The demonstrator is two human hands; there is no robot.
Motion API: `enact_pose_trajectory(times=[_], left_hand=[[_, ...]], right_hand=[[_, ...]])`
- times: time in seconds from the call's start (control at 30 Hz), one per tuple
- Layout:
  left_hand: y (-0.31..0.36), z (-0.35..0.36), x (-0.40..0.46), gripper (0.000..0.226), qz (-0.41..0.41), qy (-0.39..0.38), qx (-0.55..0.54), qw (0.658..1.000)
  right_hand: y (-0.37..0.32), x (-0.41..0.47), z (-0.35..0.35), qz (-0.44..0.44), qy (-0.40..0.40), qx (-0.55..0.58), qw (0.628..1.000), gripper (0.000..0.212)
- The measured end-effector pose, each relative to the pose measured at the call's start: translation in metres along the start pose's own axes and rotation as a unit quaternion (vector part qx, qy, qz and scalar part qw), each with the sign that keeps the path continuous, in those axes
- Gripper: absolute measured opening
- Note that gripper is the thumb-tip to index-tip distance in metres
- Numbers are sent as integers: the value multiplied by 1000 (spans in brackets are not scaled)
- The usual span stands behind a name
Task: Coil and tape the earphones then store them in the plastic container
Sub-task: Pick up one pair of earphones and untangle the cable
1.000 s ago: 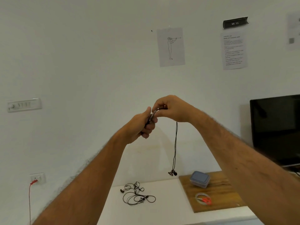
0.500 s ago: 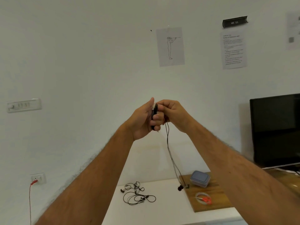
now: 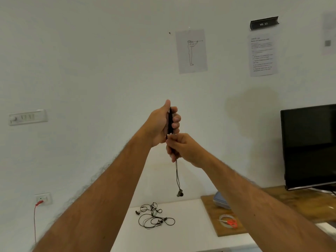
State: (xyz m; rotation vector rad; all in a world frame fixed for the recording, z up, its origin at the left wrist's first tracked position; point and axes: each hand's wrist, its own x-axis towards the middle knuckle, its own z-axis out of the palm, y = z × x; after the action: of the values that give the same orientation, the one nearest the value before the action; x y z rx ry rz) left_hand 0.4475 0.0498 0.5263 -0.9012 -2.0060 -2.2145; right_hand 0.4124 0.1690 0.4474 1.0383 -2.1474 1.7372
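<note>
Black thin earphone cable (image 3: 170, 122) sits coiled in the left hand (image 3: 163, 124), fingers curled around it. Just below, the right hand (image 3: 183, 149) pinches its dangling tail. Beyond and below, a blue-lidded plastic container (image 3: 221, 201) rests on a wooden board (image 3: 254, 206).

A white table (image 3: 190, 239) carries a tangle of earphones (image 3: 154, 215) near its back edge. A wooden board (image 3: 214, 226) on its right side holds a container (image 3: 221, 200), tape (image 3: 224, 220) and scissors (image 3: 231, 222).

white wall (image 3: 91, 60), line-drawing sheet (image 3: 191, 51), printed notice (image 3: 263, 55), black label (image 3: 264, 23), switch panel (image 3: 27, 117), socket with red plug (image 3: 42, 198), dark monitor (image 3: 309, 146), wooden board (image 3: 214, 222)
</note>
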Motion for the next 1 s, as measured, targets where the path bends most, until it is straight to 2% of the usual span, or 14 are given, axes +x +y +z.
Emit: enact_pose_trajectory(times=[0.17, 0.3, 0.5, 0.6, 0.67, 0.77, 1.0], left_hand=[[-2, -3, 6, 39, 75, 67, 129, 986], [-8, -16, 9, 38, 91, 86, 236, 964], [-23, -28, 6, 41, 27, 96, 345, 933], [-25, -27, 2, 50, -25, 43, 390, 919], [-25, -27, -2, 55, -61, 1, 381, 923], [-24, -28, -6, 54, -86, -27, 338, 937], [-17, -23, -9, 53, -162, -101, 151, 970]], right_hand=[[-4, -3, 1, 14, -22, -55, 998, 25], [-15, -7, -6, 11, -25, -98, 995, 20], [-32, -5, -20, -31, -6, -233, 972, 19], [-41, -2, -29, -50, -19, -304, 951, 12], [-48, 0, -36, -62, -13, -337, 939, 8], [-56, 4, -49, -77, -21, -309, 948, 8], [-66, 6, -64, -122, -17, -243, 962, 6]])
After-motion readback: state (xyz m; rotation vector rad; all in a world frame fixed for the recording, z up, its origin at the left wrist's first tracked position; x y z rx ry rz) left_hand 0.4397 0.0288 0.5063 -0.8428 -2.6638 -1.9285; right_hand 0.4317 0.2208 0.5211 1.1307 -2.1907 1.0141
